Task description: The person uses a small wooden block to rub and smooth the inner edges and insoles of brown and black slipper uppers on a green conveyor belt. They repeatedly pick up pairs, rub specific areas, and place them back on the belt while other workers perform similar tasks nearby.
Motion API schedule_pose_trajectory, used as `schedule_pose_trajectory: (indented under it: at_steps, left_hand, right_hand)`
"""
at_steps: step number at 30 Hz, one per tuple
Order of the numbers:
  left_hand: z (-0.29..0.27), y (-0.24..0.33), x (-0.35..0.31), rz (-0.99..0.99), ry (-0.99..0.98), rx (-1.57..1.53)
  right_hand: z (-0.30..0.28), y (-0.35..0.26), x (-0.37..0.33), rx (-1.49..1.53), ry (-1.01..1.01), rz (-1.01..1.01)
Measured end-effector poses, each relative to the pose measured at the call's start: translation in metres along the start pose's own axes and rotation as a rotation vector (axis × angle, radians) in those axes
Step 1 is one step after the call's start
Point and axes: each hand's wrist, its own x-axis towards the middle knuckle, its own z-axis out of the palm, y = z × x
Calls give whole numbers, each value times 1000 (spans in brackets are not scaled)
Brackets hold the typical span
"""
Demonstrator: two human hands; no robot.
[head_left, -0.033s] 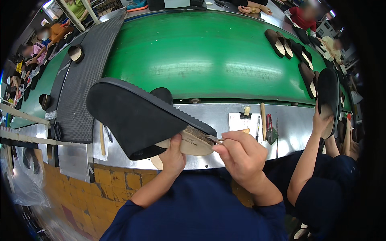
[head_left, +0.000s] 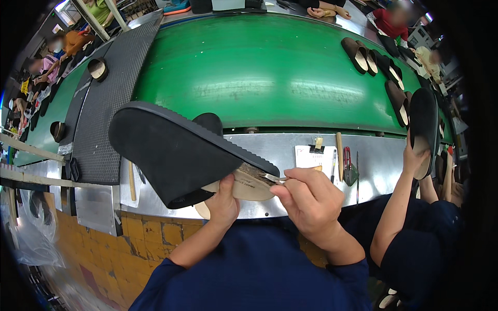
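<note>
A black slip-on sandal [head_left: 166,150] is tilted on its side in front of me, its toe to the upper left and its ridged dark sole facing up. My left hand [head_left: 224,202] grips it near the heel, thumb on the beige footbed [head_left: 254,188]. Closed in a pinch, my right hand [head_left: 314,201] holds a thin metal tool [head_left: 275,179], its narrow tip at the brown cork-like edge between footbed and sole. The tool's handle is hidden in my fingers. Behind the sandal, part of a second black sandal [head_left: 209,123] shows.
A green conveyor belt [head_left: 244,62] runs beyond the metal bench [head_left: 275,150]. On the bench lie a clipboard [head_left: 306,155], a wooden stick [head_left: 340,155] and red-handled snips [head_left: 350,171]. Several brown and black sandals [head_left: 358,56] sit far right. Beside me a co-worker's hand holds a black sandal [head_left: 423,119].
The metal tool's tip and my right hand have shifted slightly left along the cork edge. The sandal has tilted a little.
</note>
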Motion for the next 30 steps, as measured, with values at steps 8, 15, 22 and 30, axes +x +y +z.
schedule_pose_trajectory:
  at_steps: [8,15,22,30]
  left_hand:
    - [-12,-6,-2,157,-46,215]
    - [-33,-11,-6,265,-59,543]
    - [-39,-11,-11,354,-143,718]
    - [-9,8,-1,104,104,323]
  right_hand:
    - [8,-8,9,-118,71,-23]
    - [6,-9,10,-155,107,-113]
    - [-2,-10,16,-211,31,-177]
    - [-8,6,5,-86,-46,-103]
